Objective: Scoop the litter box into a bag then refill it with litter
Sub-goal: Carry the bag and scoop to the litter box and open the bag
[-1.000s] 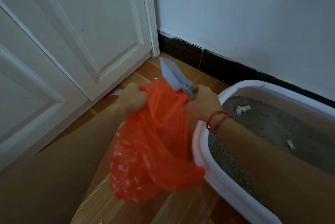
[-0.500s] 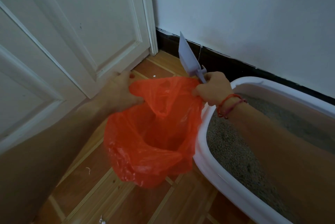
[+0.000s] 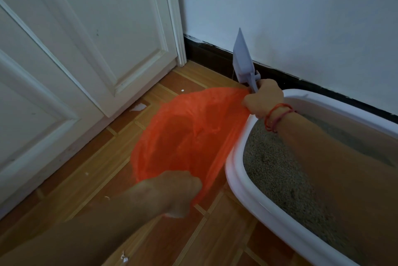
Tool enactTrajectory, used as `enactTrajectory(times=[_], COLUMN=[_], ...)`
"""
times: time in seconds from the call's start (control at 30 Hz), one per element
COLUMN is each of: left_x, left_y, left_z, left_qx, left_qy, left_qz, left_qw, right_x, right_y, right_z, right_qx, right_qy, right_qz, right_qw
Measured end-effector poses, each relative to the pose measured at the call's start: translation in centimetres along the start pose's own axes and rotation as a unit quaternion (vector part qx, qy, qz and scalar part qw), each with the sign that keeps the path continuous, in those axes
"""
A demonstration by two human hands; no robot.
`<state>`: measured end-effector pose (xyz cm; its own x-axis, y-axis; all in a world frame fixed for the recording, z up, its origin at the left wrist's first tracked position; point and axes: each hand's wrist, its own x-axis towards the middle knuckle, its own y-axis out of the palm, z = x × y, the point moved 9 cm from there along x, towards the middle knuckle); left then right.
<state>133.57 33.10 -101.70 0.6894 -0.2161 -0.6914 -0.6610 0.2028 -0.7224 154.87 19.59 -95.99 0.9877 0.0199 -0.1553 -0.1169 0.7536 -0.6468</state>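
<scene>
An orange plastic bag [image 3: 183, 136] hangs open over the wooden floor, its mouth stretched wide just left of the white litter box [image 3: 239, 184]. My left hand [image 3: 176, 192] grips the bag's near rim. My right hand [image 3: 263, 99] pinches the far rim at the box's corner and also holds the handle of a pale grey litter scoop [image 3: 242, 60], whose blade points up toward the wall. Grey litter [image 3: 275, 171] fills the box; my right forearm crosses over it.
A white panelled door [image 3: 86, 50] stands at the left, a white wall with a dark skirting board [image 3: 206, 54] behind. Small white scraps [image 3: 137, 107] lie on the wooden floor [image 3: 90, 158] near the door.
My left hand has moved from the bag's far left rim to its near rim, toward me. My right hand stays at the box corner, and the bag's mouth is stretched wider.
</scene>
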Motion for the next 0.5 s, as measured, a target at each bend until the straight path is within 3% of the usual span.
enactTrajectory(times=[0.17, 0.33, 0.5], left_x=[-1.4, -2.6, -1.9], left_y=[-2.6, -0.9, 0.3], left_z=[-0.7, 0.6, 0.4], left_qx=[-0.010, 0.011, 0.021], left_qy=[0.046, 0.062, 0.058], left_qz=[-0.056, -0.032, -0.109], left_qw=[0.997, 0.998, 0.992], right_x=[0.8, 1.2, 1.1], right_y=[-1.1, -1.8, -1.1], right_z=[-0.2, -0.6, -0.7], right_qx=[0.004, 0.009, 0.033], right_qy=[-0.004, -0.002, -0.011], right_qz=[-0.015, -0.026, 0.007], right_qw=[1.000, 1.000, 0.999])
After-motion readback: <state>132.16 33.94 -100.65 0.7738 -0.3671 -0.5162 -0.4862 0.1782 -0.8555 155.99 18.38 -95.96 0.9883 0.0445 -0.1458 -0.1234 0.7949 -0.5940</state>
